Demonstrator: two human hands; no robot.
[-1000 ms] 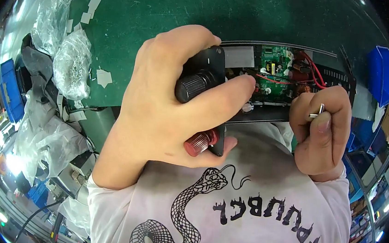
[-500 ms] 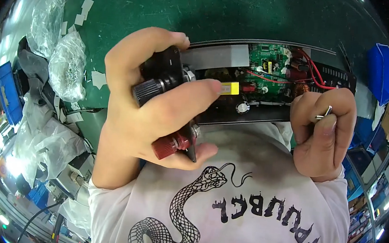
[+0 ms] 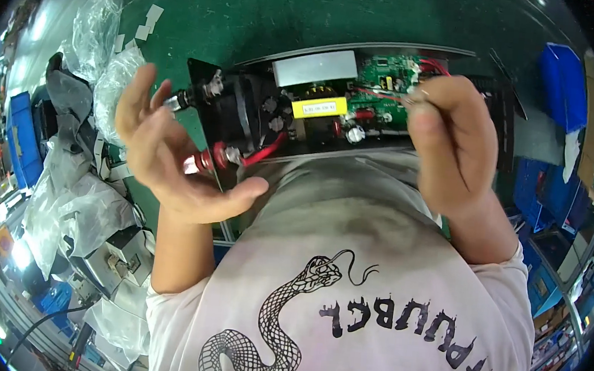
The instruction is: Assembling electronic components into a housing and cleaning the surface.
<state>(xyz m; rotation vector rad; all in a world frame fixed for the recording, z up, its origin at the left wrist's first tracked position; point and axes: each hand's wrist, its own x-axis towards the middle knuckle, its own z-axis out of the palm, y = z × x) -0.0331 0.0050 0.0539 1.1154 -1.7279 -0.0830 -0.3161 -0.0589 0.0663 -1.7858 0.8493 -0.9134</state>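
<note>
An opened power inverter [image 3: 378, 150] in a black metal case lies in front of me, its inside exposed. It shows a green circuit board [image 3: 395, 70], a yellow-labelled transformer [image 3: 319, 107] and a pale metal plate [image 3: 314, 68]. On its left end panel are a black terminal [image 3: 181, 100] and a red terminal [image 3: 204, 160] with a red wire. My left hand [image 3: 171, 167] is open beside these terminals, fingers spread and holding nothing. My right hand [image 3: 459, 150] is closed in a pinch over the right part of the board, with small metal screws partly hidden at its fingertips.
Clear plastic bags [image 3: 118, 92] and small white paper pieces [image 3: 154, 14] lie at the left of the green table [image 3: 241, 11]. A blue bin [image 3: 24, 140] stands farther left. Another blue bin [image 3: 563, 85] is at the far right, near cardboard.
My left hand has let go of the end panel and drawn back left, spreading its fingers. The inverter's panel now stands angled at its left end. My right hand moved up and left over the board.
</note>
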